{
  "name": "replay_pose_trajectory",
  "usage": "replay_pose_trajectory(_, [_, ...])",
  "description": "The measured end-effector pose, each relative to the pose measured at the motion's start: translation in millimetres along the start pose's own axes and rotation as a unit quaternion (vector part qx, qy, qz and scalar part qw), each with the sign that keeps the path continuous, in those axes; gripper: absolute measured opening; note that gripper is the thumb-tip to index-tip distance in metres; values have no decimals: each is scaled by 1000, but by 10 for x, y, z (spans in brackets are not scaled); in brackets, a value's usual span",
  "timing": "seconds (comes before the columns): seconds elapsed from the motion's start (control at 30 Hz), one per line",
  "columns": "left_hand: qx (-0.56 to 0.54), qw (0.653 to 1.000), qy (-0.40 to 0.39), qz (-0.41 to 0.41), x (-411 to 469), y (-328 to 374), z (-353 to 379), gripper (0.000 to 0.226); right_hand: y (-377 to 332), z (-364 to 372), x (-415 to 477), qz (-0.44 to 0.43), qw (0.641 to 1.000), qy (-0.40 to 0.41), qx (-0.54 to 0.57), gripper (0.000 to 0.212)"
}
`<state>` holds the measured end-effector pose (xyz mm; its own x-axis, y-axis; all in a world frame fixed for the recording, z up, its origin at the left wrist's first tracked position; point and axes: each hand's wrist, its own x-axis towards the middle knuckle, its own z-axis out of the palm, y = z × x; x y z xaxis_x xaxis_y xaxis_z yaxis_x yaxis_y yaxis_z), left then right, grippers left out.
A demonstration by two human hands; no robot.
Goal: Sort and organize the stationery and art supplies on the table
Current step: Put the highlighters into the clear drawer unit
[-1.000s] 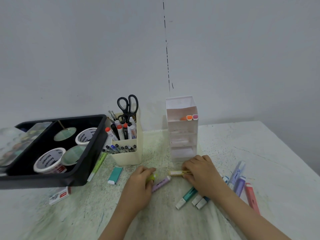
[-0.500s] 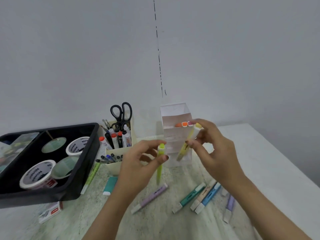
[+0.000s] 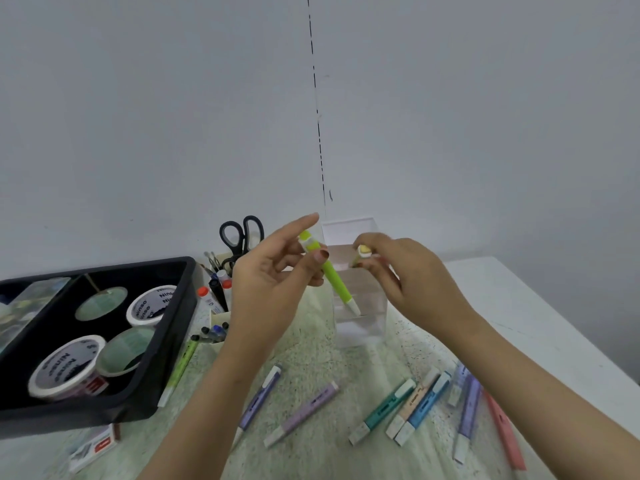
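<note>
Two-handed above pastel highlighters strewn by the tabletop's near edge: pinching a green highlighter in the left hand, gripping a yellow highlighter in the right hand, just before the clear organizer farther back.

Both hands raised side by side, forearms angled inward.
Left hand pinches a green highlighter, index finger straight; right hand pinches a yellow highlighter with curled fingers.

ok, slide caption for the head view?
Left hand grips a green highlighter while right hand pinches a yellow highlighter by the clear organizer.
</note>
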<state>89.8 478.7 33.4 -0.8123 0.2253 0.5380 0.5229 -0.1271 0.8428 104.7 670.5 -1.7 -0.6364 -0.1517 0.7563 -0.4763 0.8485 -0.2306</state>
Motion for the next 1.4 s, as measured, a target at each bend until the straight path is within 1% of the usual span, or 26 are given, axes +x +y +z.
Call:
replay_pose_trajectory(0.17, [3,1000,-9,7,45,-53,-27,40,131,121,12,-30,998,-26,-50,23])
replay_pose_trajectory(0.23, [8,1000,-9,13,53,-67,-40,42,182,167,-2,-22,997,-25,-70,22])
replay_pose_trajectory(0.37, [11,1000,1,25,103,-90,-59,25,206,211,-18,19,996,3,-86,21])
replay_pose_trajectory(0.47, [23,999,22,41,141,-92,-71,25,174,238,-46,38,994,27,-98,25])
replay_pose_trajectory(0.53, [36,997,32,56,156,-97,-75,25,165,256,-63,60,996,24,-67,30])
replay_pose_trajectory(0.67, [86,990,45,100,167,-146,-72,27,182,293,-86,123,992,0,31,34])
replay_pose_trajectory(0.73, [99,986,50,121,171,-172,-65,27,164,294,-88,160,983,-15,89,32])
replay_pose_trajectory(0.8, [107,983,51,137,173,-193,-52,27,159,281,-93,172,975,-40,132,28])
replay_pose_trajectory(0.9, [151,974,42,165,184,-225,-31,29,188,256,-91,141,983,-47,110,28])
replay_pose_trajectory(1.03, [222,952,27,208,201,-271,-25,31,149,165,-28,123,987,4,109,23])
replay_pose_trajectory(1.1, [243,942,23,230,205,-291,-30,32,110,87,-8,103,990,14,92,23])
replay_pose_trajectory(1.17, [259,934,14,246,207,-302,-27,30,85,5,3,75,995,6,61,23])
replay_pose_trajectory(1.3, [294,919,-5,262,210,-327,-9,29,115,-47,-33,-3,999,-46,-28,21])
replay_pose_trajectory(1.4, [314,912,-12,264,207,-346,0,28,169,-22,-75,-10,997,-62,-46,22])
